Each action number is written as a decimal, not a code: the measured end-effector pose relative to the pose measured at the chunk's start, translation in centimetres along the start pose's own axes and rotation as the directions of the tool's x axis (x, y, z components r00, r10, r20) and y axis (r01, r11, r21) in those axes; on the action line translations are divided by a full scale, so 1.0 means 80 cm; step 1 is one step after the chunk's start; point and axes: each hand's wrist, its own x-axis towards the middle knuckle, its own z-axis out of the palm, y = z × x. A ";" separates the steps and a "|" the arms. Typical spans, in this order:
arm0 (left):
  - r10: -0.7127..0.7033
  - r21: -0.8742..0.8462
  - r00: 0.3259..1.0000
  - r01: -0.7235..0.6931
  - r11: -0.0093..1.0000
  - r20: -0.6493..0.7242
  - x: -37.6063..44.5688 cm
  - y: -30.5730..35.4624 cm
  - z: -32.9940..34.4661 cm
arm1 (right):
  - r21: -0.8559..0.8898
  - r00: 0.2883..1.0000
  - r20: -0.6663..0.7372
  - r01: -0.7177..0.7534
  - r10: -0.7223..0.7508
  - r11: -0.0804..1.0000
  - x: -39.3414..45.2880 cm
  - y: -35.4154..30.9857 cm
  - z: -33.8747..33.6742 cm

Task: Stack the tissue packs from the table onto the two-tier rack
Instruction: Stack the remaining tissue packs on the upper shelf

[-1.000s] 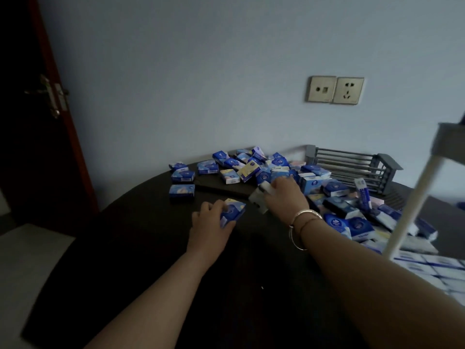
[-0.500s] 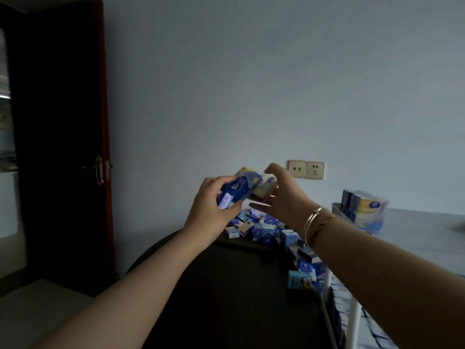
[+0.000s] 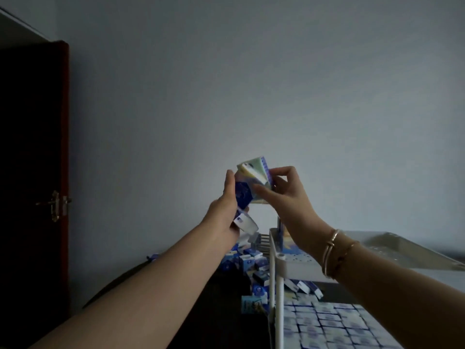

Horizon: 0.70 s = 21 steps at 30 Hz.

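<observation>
Both hands are raised in front of the wall, well above the table (image 3: 156,285). The left hand (image 3: 227,210) is curling its fingers round a blue tissue pack (image 3: 242,193), and a second, paler pack (image 3: 245,222) is showing below it near the heel of the palm — whether it is held in that hand or only seen past it, I cannot tell. The right hand (image 3: 286,195) is pinching a small bundle of packs (image 3: 256,172) between thumb and fingertips; the bundle is tilting and fanning slightly, and is touching the blue pack.

The rest of the packs are lying in a loose pile (image 3: 247,263) on the dark table, just beside the white two-tier rack (image 3: 274,273). Its lower tier (image 3: 332,326) is already carrying tidy rows; a few packs (image 3: 283,238) are standing at the back of the upper tier.

Handling judgement: the packs look light, soft-bodied and film-wrapped, so probably slippery — a fanned bundle could slide apart. Gripping across the broad flat faces, squared up, should be holding them best. A door (image 3: 32,172) is standing at left.
</observation>
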 end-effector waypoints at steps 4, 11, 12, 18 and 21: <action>-0.137 -0.077 0.966 0.157 0.985 0.221 0.000 -0.005 0.023 | -0.285 0.974 0.149 0.209 -0.172 0.935 -0.009 0.006 -0.030; -0.198 0.045 0.937 0.193 0.980 0.287 0.001 -0.010 0.039 | -0.328 0.962 0.266 0.149 -0.060 0.933 -0.006 0.012 -0.070; -0.160 0.063 0.958 0.149 0.987 0.237 0.005 -0.012 0.043 | -0.309 0.963 0.270 0.091 -0.005 0.947 -0.005 0.012 -0.072; 0.326 0.267 0.938 -0.347 0.899 0.120 0.023 -0.031 0.063 | -0.159 0.951 0.192 -0.213 0.242 0.964 0.004 0.008 -0.082; 0.542 0.529 0.784 -0.611 0.589 0.302 0.018 -0.034 0.066 | -0.042 0.937 0.194 -0.287 0.290 0.957 0.003 0.005 -0.095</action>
